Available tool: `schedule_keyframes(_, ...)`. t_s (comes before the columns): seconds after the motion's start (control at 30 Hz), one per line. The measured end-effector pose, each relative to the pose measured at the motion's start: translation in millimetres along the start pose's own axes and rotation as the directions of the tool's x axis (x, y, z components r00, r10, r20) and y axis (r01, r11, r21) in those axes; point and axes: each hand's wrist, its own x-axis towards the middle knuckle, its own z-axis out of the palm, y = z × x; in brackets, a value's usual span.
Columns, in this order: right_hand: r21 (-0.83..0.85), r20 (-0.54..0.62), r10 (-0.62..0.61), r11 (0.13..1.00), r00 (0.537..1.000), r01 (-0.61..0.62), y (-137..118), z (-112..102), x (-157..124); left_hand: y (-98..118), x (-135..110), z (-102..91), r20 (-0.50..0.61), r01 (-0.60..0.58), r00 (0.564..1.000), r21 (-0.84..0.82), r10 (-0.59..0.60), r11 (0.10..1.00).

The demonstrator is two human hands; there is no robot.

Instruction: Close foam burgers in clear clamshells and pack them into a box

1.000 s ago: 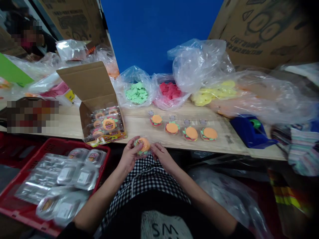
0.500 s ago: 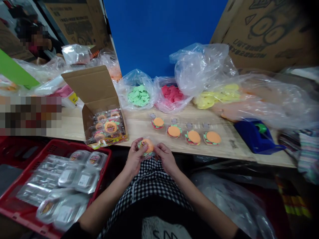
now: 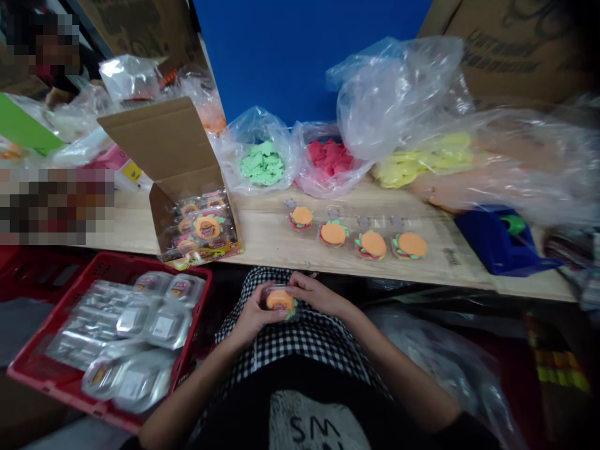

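My left hand (image 3: pixel 255 315) and my right hand (image 3: pixel 315 294) hold a small clear plastic case (image 3: pixel 280 301) with an orange burger-shaped piece inside, low over my checked apron (image 3: pixel 290 344). The left fingers wrap its side, and the right fingertips rest on its top edge. Beyond them, four similar burger pieces (image 3: pixel 370 245) lie in a row on the wooden table (image 3: pixel 267 240), out of reach of my fingers. Some have clear cases around them, and small grey parts lie behind them.
At the left, a red plastic basket (image 3: pixel 112 269) holds several silver-backed packs. An open cardboard box (image 3: pixel 164 140) holds packaged burgers. Clear bags of green, red and yellow pieces stand along the back, with a blue tape dispenser (image 3: pixel 499 244) at the right. A person sits at the far upper left.
My hands have dropped from the table edge to above my lap, with the burger case still between them. The right hand has moved onto the case's top edge. The whole view has shifted slightly.
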Motion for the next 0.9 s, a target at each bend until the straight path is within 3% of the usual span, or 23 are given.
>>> schedule_keyframes(0.1,-0.154,0.16,-0.033,0.986,0.987,0.058,6.9,7.8,4.7,-13.5,-4.6,-17.0,0.015,0.021,1.0,0.243,-0.025,0.97)
schedule_keyframes(0.2,-0.238,0.237,-0.046,0.966,0.97,0.104,8.0,13.2,7.5,-19.2,-7.6,-28.6,0.052,-0.024,0.999,0.386,0.004,0.922)
schedule_keyframes(0.4,-0.294,0.252,-0.081,0.943,0.964,0.156,4.2,16.6,9.1,-2.2,3.0,-36.1,0.161,-0.308,0.951,0.536,0.263,0.786)
schedule_keyframes(0.5,-0.311,0.236,-0.062,0.94,0.97,0.136,5.2,18.5,10.4,0.7,13.3,-37.4,0.221,-0.324,0.945,0.527,0.241,0.786)
schedule_keyframes(0.67,-0.234,0.187,-0.005,0.971,0.982,0.05,12.3,22.1,9.3,-8.0,20.4,-44.1,0.161,-0.256,0.966,0.446,0.204,0.858)
schedule_keyframes(0.9,-0.232,0.153,0.023,0.973,0.988,0.013,16.8,30.6,13.7,-12.7,20.4,-47.5,0.173,-0.257,0.965,0.489,0.196,0.833)
